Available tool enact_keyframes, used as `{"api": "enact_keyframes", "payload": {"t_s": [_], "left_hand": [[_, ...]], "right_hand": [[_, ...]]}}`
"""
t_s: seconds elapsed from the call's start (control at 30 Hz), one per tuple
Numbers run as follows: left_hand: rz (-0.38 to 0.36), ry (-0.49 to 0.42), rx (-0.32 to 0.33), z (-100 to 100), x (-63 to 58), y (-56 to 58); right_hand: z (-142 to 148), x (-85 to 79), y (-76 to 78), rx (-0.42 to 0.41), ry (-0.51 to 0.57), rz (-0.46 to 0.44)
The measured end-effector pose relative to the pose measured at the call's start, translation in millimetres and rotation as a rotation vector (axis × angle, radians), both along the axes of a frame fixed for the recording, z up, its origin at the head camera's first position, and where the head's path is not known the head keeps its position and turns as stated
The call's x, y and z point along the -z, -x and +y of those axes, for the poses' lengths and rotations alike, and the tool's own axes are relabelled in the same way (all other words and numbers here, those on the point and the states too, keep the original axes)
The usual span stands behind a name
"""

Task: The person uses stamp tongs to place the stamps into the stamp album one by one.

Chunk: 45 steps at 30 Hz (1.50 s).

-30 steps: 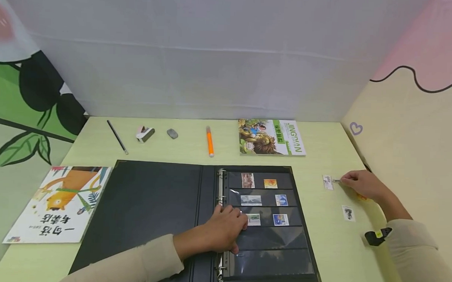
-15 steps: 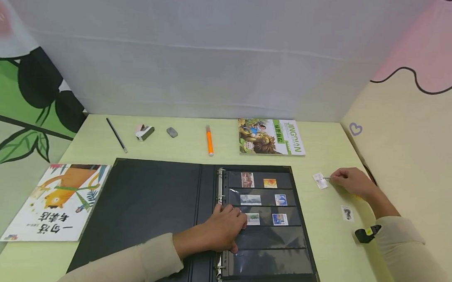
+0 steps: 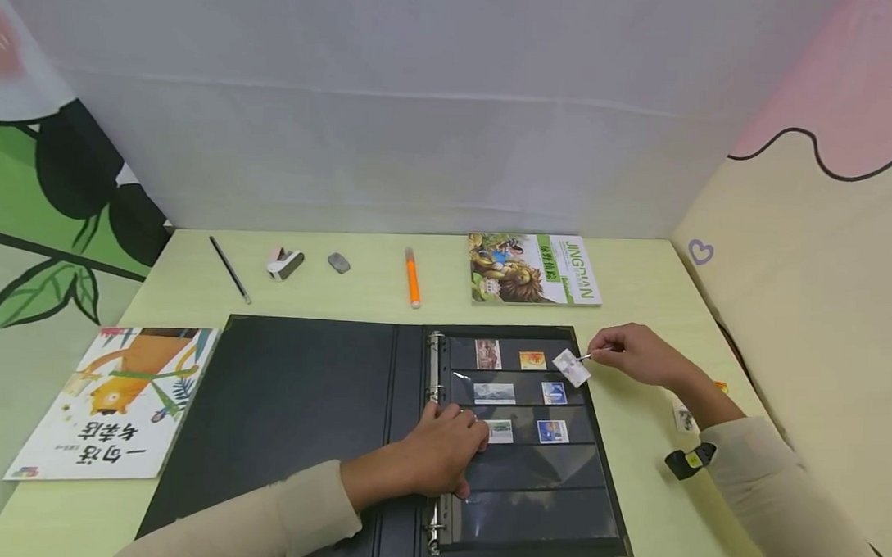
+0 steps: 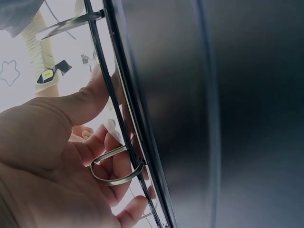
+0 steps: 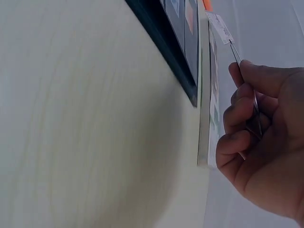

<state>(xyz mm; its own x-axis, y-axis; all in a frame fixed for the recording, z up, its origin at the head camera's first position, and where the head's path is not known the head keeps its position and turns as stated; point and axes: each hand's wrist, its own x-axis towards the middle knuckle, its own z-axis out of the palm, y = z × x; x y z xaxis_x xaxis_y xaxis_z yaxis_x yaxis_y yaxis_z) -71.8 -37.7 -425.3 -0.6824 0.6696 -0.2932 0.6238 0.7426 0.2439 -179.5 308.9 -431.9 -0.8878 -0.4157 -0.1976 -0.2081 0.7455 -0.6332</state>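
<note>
My right hand [image 3: 638,355] pinches a pair of metal tweezers [image 5: 237,57], whose tips grip a small whitish stamp [image 3: 571,367]. That stamp is held tilted over the upper right edge of the stamp album's pocket page [image 3: 526,519]. Several stamps sit in the top three rows of pockets, among them an orange one [image 3: 532,361] and a blue one [image 3: 554,394]. My left hand [image 3: 443,450] rests on the page beside the metal rings [image 4: 116,166], fingers loosely bent, partly covering a green stamp [image 3: 500,431]. The album's dark left cover [image 3: 309,405] lies flat.
Another loose stamp [image 3: 683,417] lies on the table, partly behind my right wrist. Along the back are a pencil [image 3: 230,269], a sharpener-like item [image 3: 286,265], a grey eraser [image 3: 338,262], an orange marker [image 3: 412,279] and a book [image 3: 535,269]. A picture book [image 3: 113,406] lies left.
With the tweezers and stamp, my right hand has moved left from the table at the right to the album's upper right edge. The left hand has stayed in place.
</note>
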Motion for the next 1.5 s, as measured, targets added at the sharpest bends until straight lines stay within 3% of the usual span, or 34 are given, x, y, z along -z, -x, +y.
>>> {"api": "enact_keyframes", "payload": {"t_s": [0.47, 0.9, 1.13, 1.5], "left_hand": [[0.031, -0.008, -0.001, -1, 7.1, -1.2], [0.035, -0.003, 0.008, 0, 6.0, -0.4], [0.044, 0.010, 0.008, 0, 4.9, -0.5], [0.043, 0.019, 0.005, 0, 7.8, 0.7]], "right_hand": [[-88, 3.8, -16.0, -0.384, 0.001, 0.001], [-135, 8.3, -33.6, -0.695, -0.028, -0.033], [-147, 6.7, -33.1, -0.755, -0.066, -0.035], [-156, 7.8, -34.9, -0.737, -0.117, -0.039]]}}
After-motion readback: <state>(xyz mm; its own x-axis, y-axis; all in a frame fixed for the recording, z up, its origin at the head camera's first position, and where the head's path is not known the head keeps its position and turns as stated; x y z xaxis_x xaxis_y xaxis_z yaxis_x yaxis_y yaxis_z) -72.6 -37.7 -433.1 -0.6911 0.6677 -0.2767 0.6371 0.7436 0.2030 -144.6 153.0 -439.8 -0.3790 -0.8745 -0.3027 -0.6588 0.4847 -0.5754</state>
